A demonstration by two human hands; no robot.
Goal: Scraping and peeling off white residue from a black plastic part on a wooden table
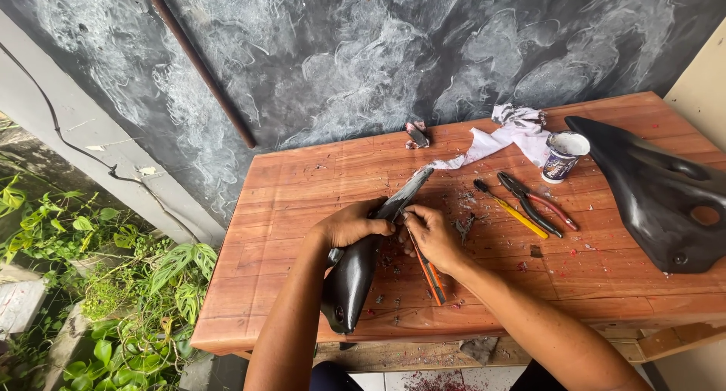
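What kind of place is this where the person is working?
Probably a small open-air repair spot. A wooden table littered with scraps stands by a grey wall, green plants grow beside it, and pliers and black plastic panels lie on it.

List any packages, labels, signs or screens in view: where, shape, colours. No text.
Small can: far right part of the wooden table, beside the white cloth and the large black panel; short open cylinder, dark blue and white printed label, whitish contents.
No signs or screens show.
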